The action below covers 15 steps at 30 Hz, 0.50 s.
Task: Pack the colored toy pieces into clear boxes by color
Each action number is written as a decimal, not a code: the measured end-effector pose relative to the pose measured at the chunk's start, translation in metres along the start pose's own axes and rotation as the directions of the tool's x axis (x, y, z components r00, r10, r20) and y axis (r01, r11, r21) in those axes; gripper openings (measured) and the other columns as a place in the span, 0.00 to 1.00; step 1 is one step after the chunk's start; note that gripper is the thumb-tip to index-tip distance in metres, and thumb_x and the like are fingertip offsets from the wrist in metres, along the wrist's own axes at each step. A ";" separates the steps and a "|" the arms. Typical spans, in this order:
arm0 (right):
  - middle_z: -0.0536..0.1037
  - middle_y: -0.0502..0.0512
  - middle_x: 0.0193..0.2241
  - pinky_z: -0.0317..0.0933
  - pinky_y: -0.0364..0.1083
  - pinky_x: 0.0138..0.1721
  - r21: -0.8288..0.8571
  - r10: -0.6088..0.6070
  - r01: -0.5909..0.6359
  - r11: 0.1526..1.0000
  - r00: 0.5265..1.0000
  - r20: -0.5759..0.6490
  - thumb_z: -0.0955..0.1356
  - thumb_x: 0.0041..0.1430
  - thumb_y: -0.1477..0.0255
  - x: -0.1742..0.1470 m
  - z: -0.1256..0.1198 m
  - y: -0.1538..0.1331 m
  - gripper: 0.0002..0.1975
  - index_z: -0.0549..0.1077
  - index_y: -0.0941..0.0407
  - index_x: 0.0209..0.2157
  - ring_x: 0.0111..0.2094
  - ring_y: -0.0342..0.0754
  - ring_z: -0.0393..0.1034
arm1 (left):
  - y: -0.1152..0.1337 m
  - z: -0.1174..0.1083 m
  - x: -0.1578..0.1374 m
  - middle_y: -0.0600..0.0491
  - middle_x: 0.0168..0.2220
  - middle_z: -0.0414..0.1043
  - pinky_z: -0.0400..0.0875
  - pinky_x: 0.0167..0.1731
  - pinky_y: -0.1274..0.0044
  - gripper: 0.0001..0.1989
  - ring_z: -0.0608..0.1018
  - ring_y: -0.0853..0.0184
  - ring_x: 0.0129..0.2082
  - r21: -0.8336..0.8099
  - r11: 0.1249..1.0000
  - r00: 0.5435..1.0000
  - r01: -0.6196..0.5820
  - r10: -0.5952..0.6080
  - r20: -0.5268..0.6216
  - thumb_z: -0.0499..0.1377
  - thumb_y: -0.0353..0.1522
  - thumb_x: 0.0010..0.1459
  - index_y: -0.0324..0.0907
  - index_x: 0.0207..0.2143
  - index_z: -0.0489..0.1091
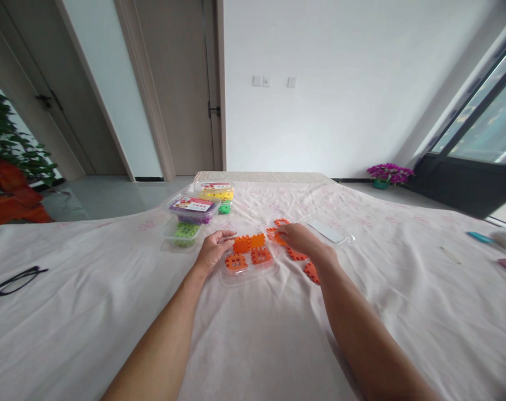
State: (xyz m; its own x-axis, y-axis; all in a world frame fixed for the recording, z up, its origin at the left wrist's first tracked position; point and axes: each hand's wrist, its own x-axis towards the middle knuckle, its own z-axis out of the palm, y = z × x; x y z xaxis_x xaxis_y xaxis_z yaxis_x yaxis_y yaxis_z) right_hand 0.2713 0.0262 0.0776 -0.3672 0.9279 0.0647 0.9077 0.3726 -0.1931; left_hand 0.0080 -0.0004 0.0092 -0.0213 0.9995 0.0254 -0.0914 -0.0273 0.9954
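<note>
A clear plastic box (249, 275) lies before me with several orange interlocking pieces (260, 256) in it, toothed along their edges. My left hand (213, 252) is at the box's left far side, thumb and fingers around its edge. To the right of the box, more orange toothed pieces (297, 254) are spread on the cloth. Over these, my right hand (301, 238) reaches down with its fingers closed on one orange piece (278, 236); the fingertips are partly hidden. A clear lid (345, 239) with a white label rests just beyond the right hand.
Left of the box stand stacked clear boxes: green pieces (186, 231) below, purple ones (194, 219) above. Behind them is a box of yellow pieces (222, 196), with a loose green piece (224, 208) beside it. Glasses (19, 281) lie far left, a blue object (479, 237) far right.
</note>
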 end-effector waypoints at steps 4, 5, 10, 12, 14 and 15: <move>0.80 0.56 0.35 0.57 0.41 0.35 0.067 0.084 -0.074 0.995 0.982 -0.166 0.62 0.60 0.74 -0.002 -0.011 -0.006 0.12 0.77 0.56 0.38 0.34 0.46 0.72 | -0.002 -0.001 0.001 0.46 0.40 0.78 0.70 0.39 0.75 0.19 0.78 0.65 0.37 0.002 1.000 1.000 -0.003 0.003 0.010 0.66 0.33 0.44 0.37 0.41 0.74; 0.80 0.55 0.35 0.57 0.41 0.36 0.112 0.089 -0.067 0.991 0.974 -0.209 0.62 0.60 0.73 -0.003 -0.014 -0.008 0.12 0.77 0.55 0.41 0.35 0.46 0.72 | -0.002 -0.001 0.001 0.46 0.40 0.78 0.70 0.39 0.75 0.19 0.78 0.65 0.37 -0.001 1.000 1.000 -0.005 0.005 0.011 0.66 0.33 0.44 0.37 0.41 0.74; 0.80 0.51 0.36 0.60 0.41 0.37 0.310 -0.073 0.128 0.942 0.981 -0.182 0.64 0.58 0.73 -0.012 -0.028 -0.032 0.13 0.77 0.54 0.42 0.35 0.45 0.72 | -0.001 0.000 -0.001 0.47 0.38 0.78 0.70 0.38 0.75 0.20 0.78 0.65 0.35 -0.014 1.000 1.000 -0.002 0.002 0.012 0.66 0.34 0.42 0.37 0.40 0.74; 0.80 0.49 0.35 0.60 0.40 0.36 0.325 -0.197 0.212 0.922 0.977 -0.081 0.64 0.56 0.74 -0.016 -0.029 -0.044 0.13 0.78 0.53 0.40 0.34 0.44 0.72 | 0.000 0.000 -0.002 0.48 0.38 0.78 0.70 0.38 0.75 0.21 0.77 0.65 0.35 -0.001 1.000 1.000 0.000 0.000 0.009 0.66 0.34 0.42 0.37 0.41 0.74; 0.81 0.49 0.33 0.60 0.40 0.36 0.311 -0.290 0.269 0.911 0.957 0.023 0.65 0.55 0.76 -0.017 -0.024 -0.054 0.12 0.79 0.53 0.38 0.32 0.44 0.72 | 0.000 0.000 -0.002 0.47 0.38 0.77 0.70 0.38 0.75 0.21 0.77 0.65 0.35 0.005 1.000 1.000 0.004 -0.004 0.006 0.66 0.34 0.42 0.37 0.41 0.74; 0.81 0.49 0.33 0.60 0.40 0.36 0.300 -0.320 0.288 0.910 0.946 0.062 0.65 0.54 0.77 -0.017 -0.020 -0.058 0.13 0.79 0.53 0.37 0.32 0.44 0.72 | 0.001 0.000 -0.003 0.47 0.38 0.77 0.70 0.37 0.75 0.21 0.77 0.66 0.34 0.001 1.000 1.000 0.007 -0.007 0.006 0.66 0.34 0.42 0.37 0.41 0.74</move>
State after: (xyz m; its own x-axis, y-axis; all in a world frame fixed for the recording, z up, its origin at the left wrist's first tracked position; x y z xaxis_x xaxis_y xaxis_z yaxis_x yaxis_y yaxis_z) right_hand 0.2286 -0.0109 0.1078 -0.6498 0.7575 0.0621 0.6591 0.6023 -0.4504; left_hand 0.0081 -0.0029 0.0102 -0.0143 0.9997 0.0188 -0.0901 -0.0200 0.9957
